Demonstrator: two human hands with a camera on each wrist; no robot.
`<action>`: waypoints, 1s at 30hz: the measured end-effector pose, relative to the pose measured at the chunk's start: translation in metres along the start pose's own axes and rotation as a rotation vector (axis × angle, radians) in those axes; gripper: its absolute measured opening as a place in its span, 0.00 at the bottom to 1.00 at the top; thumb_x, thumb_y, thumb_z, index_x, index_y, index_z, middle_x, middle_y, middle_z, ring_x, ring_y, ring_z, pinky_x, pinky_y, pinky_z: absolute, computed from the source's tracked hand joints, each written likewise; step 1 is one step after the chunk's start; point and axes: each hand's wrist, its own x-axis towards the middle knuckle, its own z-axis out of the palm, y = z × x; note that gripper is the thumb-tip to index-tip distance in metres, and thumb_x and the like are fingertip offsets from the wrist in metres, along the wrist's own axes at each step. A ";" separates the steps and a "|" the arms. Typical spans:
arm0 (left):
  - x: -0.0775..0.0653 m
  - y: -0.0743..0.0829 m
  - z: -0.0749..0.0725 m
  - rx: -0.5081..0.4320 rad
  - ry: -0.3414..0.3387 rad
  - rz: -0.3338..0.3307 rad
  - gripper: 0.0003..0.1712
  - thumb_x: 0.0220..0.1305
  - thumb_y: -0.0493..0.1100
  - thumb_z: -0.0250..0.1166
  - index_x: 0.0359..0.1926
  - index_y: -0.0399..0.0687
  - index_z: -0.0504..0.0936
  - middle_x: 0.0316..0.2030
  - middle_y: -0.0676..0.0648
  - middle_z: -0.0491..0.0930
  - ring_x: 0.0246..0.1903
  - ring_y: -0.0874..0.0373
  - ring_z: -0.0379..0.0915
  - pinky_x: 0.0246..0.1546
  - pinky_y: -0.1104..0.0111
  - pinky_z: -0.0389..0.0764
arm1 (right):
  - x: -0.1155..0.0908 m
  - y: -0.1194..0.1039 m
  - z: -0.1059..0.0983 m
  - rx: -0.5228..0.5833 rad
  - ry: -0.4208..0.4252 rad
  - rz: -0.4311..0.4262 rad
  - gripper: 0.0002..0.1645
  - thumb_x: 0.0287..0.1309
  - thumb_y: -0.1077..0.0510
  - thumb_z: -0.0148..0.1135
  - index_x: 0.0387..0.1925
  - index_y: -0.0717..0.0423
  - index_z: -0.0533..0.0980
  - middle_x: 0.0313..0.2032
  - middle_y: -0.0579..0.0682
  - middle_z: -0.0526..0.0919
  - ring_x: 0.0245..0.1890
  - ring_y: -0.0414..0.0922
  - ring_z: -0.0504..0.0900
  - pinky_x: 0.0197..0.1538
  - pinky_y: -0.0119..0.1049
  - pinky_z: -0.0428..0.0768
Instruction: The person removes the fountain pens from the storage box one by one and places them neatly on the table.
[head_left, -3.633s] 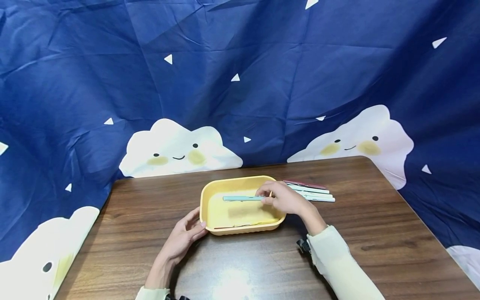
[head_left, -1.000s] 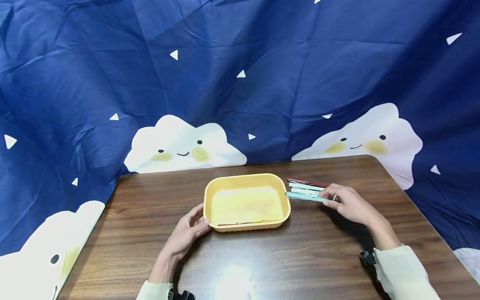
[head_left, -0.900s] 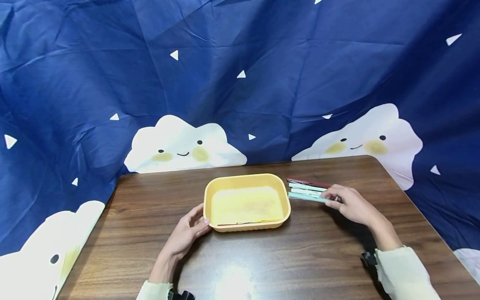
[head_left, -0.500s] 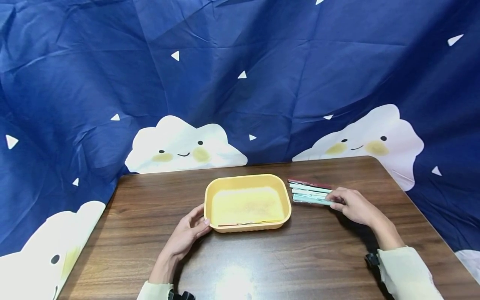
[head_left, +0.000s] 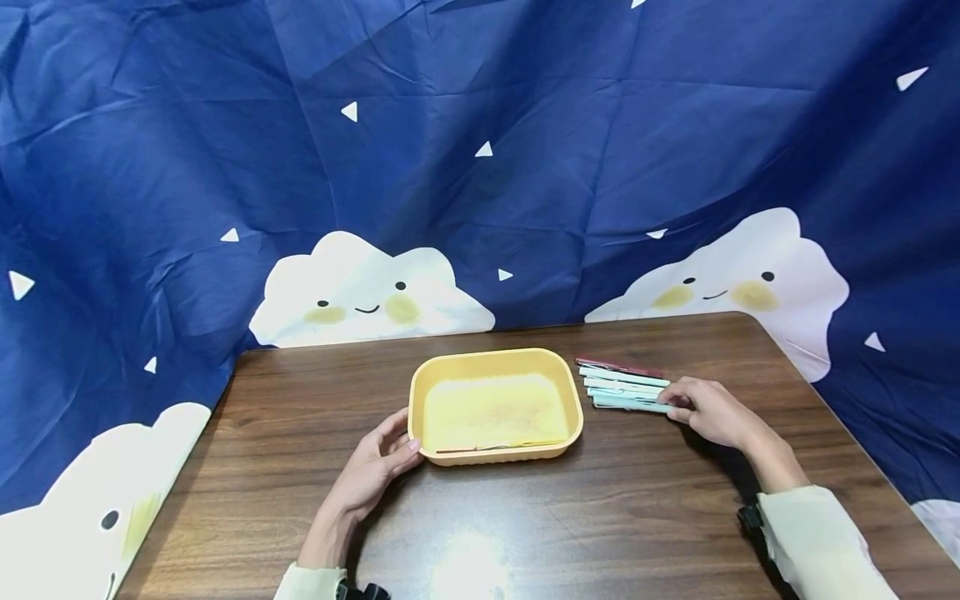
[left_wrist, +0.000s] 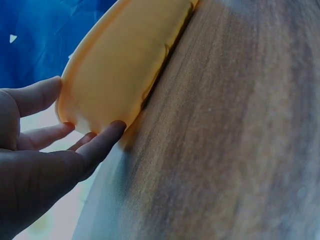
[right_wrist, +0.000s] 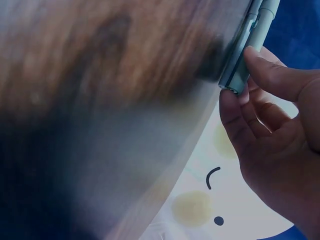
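Note:
My right hand (head_left: pixel 708 410) pinches the right end of a pale teal pen (head_left: pixel 626 403), the nearest in a row of pens right of the yellow tray (head_left: pixel 495 456). In the right wrist view, thumb and fingertips meet around the end of this pen (right_wrist: pixel 241 75). Behind it lie several pale mint pens (head_left: pixel 618 376) and a dark red pen (head_left: pixel 611 365), roughly parallel. With fairly straight fingers, my left hand (head_left: pixel 367 471) touches the tray's left end; in the left wrist view its fingertips rest against the outer wall of the tray (left_wrist: pixel 120 65).
Inside the tray, along its front wall, lie a thin dark red item (head_left: pixel 456 451) and a yellow one (head_left: pixel 538 443). The tray stands on a brown wooden table (head_left: pixel 525 525). A blue cloth with clouds (head_left: pixel 480 192) hangs behind the table's back edge.
The teal pen went from over the tray to the row on the right, then slid slightly right and nearer in my right hand. My left hand stays at the tray.

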 end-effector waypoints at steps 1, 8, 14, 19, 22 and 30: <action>0.000 0.000 0.000 0.000 -0.002 0.000 0.37 0.73 0.27 0.54 0.77 0.32 0.51 0.72 0.28 0.57 0.67 0.39 0.64 0.59 0.61 0.77 | 0.000 0.001 0.000 0.000 0.000 -0.001 0.09 0.56 0.70 0.70 0.38 0.58 0.84 0.35 0.46 0.83 0.35 0.43 0.77 0.38 0.43 0.78; 0.001 0.000 0.000 0.002 -0.001 0.005 0.37 0.72 0.28 0.56 0.77 0.32 0.51 0.73 0.28 0.57 0.67 0.39 0.64 0.59 0.61 0.77 | 0.003 0.005 0.002 -0.008 0.002 -0.011 0.10 0.54 0.70 0.71 0.37 0.58 0.84 0.34 0.46 0.84 0.34 0.43 0.78 0.38 0.43 0.79; -0.001 -0.002 -0.002 0.008 -0.001 -0.009 0.37 0.73 0.29 0.56 0.77 0.33 0.52 0.71 0.28 0.59 0.65 0.41 0.66 0.60 0.61 0.77 | 0.002 0.007 0.006 -0.016 -0.006 -0.003 0.09 0.53 0.71 0.71 0.36 0.58 0.85 0.34 0.47 0.84 0.33 0.42 0.78 0.38 0.43 0.79; -0.002 -0.003 -0.002 0.014 0.000 -0.014 0.37 0.73 0.29 0.56 0.77 0.33 0.52 0.71 0.27 0.60 0.65 0.41 0.67 0.59 0.61 0.77 | 0.002 0.008 0.007 -0.019 -0.004 0.000 0.10 0.53 0.71 0.72 0.36 0.58 0.85 0.35 0.47 0.84 0.34 0.43 0.78 0.38 0.45 0.80; -0.002 -0.003 -0.001 0.011 0.005 -0.008 0.37 0.72 0.29 0.57 0.77 0.32 0.53 0.71 0.27 0.60 0.65 0.40 0.66 0.59 0.62 0.77 | 0.003 0.007 0.008 -0.015 0.000 -0.007 0.09 0.53 0.71 0.72 0.36 0.58 0.85 0.35 0.47 0.84 0.34 0.44 0.79 0.38 0.44 0.79; -0.001 -0.002 -0.001 0.006 0.014 -0.016 0.36 0.72 0.29 0.57 0.77 0.33 0.53 0.71 0.28 0.60 0.65 0.42 0.67 0.60 0.61 0.77 | 0.007 0.006 0.005 -0.016 0.014 -0.001 0.09 0.51 0.70 0.73 0.35 0.57 0.85 0.33 0.46 0.83 0.33 0.43 0.78 0.38 0.43 0.78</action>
